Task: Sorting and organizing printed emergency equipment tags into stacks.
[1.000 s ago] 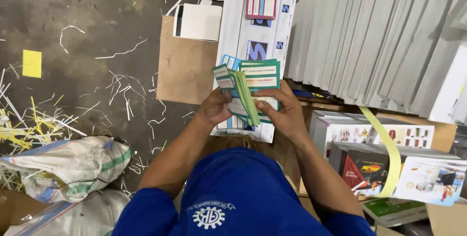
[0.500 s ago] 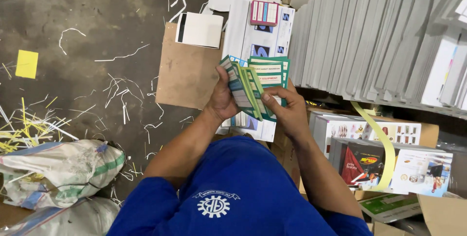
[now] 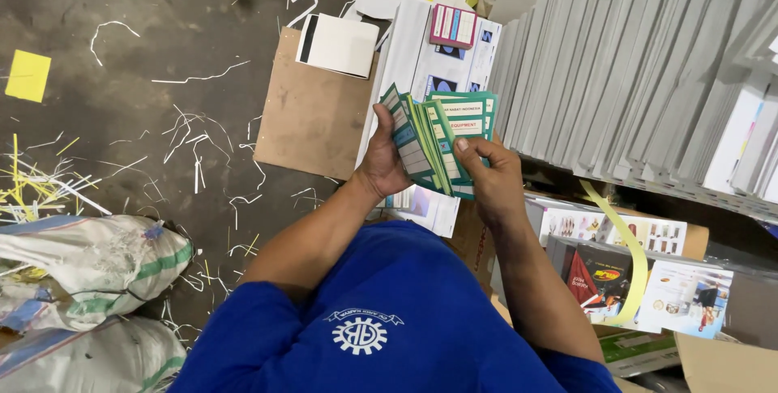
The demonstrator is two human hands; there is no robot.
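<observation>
To the right, a long slanted row of grey-white printed sheets (image 3: 648, 77) stands on edge and fills most of that side, and under it lie flat stacks of colourful printed covers (image 3: 648, 279) with a yellow strap (image 3: 624, 239) curving across them. On the concrete floor (image 3: 121, 77) to the left there are thin paper trimmings (image 3: 194, 150), a yellow paper square (image 3: 27, 75) and two woven sacks (image 3: 89, 263). A brown cardboard sheet (image 3: 312, 117) lies in front of the person, with a small white booklet (image 3: 336, 43) on its far edge, and beside it is a white printed stack (image 3: 429, 61) carrying a little pink-edged packet (image 3: 452, 25). Above this stack, held in the air between both hands, is the fan of green booklets (image 3: 438, 138); its long axis goes from the person's chest away toward the white stack, a little tilted to the left. The left hand (image 3: 381, 158) is closed around the left lower edge of the fan, the fingers behind and the thumb in front, so it carries the weight. The right hand (image 3: 490, 174) is half closed at the right lower corner, its thumb pressing on the front booklet and the fingers curled under. Both hands touch the booklets, the left one being slightly farther forward
</observation>
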